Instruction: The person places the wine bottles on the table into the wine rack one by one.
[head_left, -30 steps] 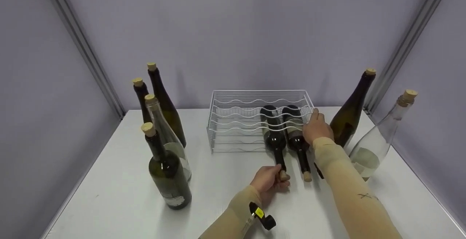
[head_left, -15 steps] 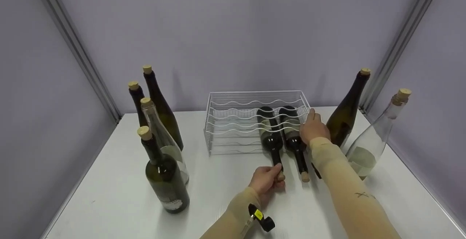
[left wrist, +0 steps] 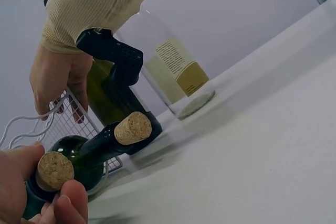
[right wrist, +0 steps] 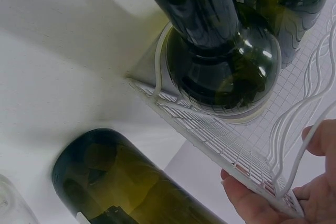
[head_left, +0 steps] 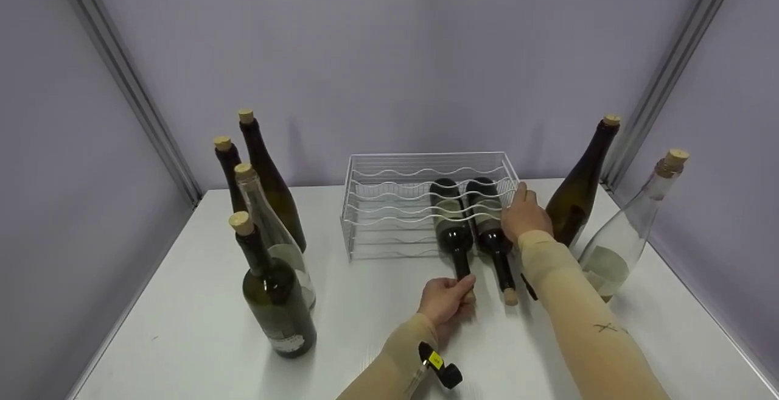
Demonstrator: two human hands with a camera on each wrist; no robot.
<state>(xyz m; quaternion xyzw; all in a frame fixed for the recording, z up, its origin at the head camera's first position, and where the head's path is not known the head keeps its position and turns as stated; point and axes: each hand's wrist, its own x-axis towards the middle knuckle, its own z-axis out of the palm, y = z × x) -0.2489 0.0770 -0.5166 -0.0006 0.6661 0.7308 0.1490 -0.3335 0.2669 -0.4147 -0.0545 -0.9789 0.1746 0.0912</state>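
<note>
Two dark wine bottles lie in the white wire wine rack (head_left: 426,154), bases inward and corked necks sticking out the front. My left hand (head_left: 441,302) pinches the neck end of the left bottle (head_left: 455,238) between thumb and fingers, right at its cork (left wrist: 55,171). Beside it, the right bottle (head_left: 492,238) is untouched by that hand, its cork (left wrist: 134,128) in plain sight. My right hand (head_left: 526,217) grips the rack's upper right edge, thumb above the wire and fingers round the side in the right wrist view. The left bottle's pale label faces up.
Standing corked bottles flank the rack. On the left are a green bottle (head_left: 280,302), a clear bottle (head_left: 268,211) and two dark ones behind. To the right stand a brown bottle (head_left: 578,193) and a clear bottle (head_left: 627,235), close to my right forearm.
The left bottle has turned about its length, so more of its label shows on top. My left thumb has shifted over the cork. My right hand keeps its grip on the rack.
</note>
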